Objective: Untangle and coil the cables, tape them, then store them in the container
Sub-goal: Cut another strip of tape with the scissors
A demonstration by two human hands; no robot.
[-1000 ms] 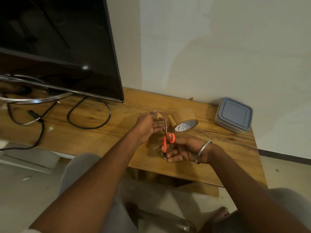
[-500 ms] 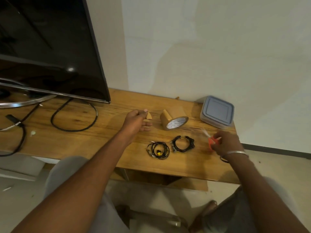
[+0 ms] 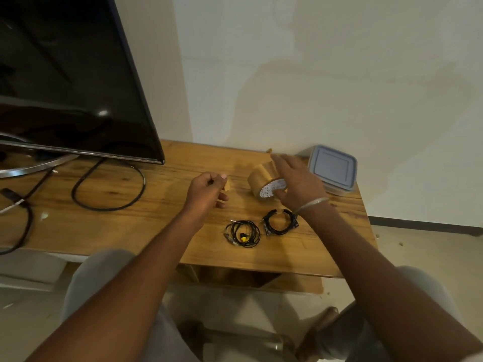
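Pinching a brown tape scrap [image 3: 228, 184], left hand [image 3: 206, 192] hovers mid-table [image 3: 156, 226]. Right hand [image 3: 298, 184], fingers spread, over tape roll [image 3: 261, 178]; contact unclear. Thin coil [image 3: 243, 234] and thick coil [image 3: 279, 222] lie near the front edge. Lidded container [image 3: 332, 167] at far right corner. Bare wood left of the coils.

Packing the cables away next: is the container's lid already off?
No, the grey lid sits flat and closed on top of the container.

Wooden table [image 3: 130, 226] with its load
Near the front, a thin cable coil [image 3: 243, 233] just beside a thicker cable coil [image 3: 279, 222]; tape roll [image 3: 261, 176] behind them; lidded container [image 3: 332, 168] far right; television stand [image 3: 39, 167] and looped black cord [image 3: 107, 189] at left.
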